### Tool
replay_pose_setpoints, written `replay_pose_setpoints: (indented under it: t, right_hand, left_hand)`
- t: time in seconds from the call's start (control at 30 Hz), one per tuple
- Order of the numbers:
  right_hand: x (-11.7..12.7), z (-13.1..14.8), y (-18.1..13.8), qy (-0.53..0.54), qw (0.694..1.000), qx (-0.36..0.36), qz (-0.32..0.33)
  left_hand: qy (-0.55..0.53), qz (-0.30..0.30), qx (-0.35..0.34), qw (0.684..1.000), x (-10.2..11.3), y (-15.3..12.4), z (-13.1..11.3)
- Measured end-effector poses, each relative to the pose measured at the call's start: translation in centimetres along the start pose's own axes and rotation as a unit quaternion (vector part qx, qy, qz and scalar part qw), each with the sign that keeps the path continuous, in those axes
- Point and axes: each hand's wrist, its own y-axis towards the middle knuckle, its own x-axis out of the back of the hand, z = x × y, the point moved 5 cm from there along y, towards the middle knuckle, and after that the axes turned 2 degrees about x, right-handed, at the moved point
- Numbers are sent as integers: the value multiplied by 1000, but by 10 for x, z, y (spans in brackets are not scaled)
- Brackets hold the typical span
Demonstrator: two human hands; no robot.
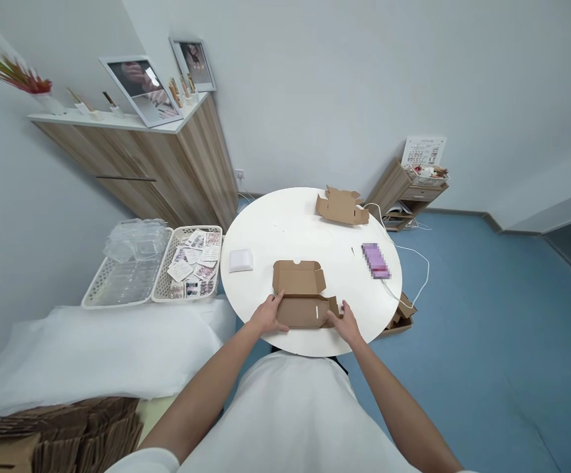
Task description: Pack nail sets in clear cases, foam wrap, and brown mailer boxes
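Note:
A brown cardboard mailer box [299,276] lies unfolded near the front edge of the round white table, its lid tipped back and its base towards me. At the base's left end is my left hand [267,315], the thumb along the front and the fingers behind, gripping the side. My right hand [345,324] grips the side flap at the right end between thumb and fingers. A small white strip lies on the base. Another partly folded cardboard box [342,206] sits at the table's back right.
A white packet [241,260] lies on the table's left, a purple phone-like object [376,261] with a white cable on its right. Baskets of cards [194,263] and clear plastic trays [130,279] stand left. Flattened cardboard [83,437] is stacked lower left; a carton [399,318] sits on the floor.

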Motion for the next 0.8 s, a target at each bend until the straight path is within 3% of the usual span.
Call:
replay_pose_setpoints:
  t: [0.13,0.27,0.5,0.8]
  right_hand:
    - [-13,-10,-2,135,990,-26,38]
    - [-10,2,-2,209,975,-44,55]
    - [2,36,-4,128,991,12,31]
    - [0,31,13,84,994,-50,42]
  left_hand:
    - [6,5,1,1000,-3,0,-3]
    - [15,2,-5,1000,-4,1,-5]
    - [0,-7,17,1000,-14,2,-11]
    - [-36,1,47,998,-20,1,-13]
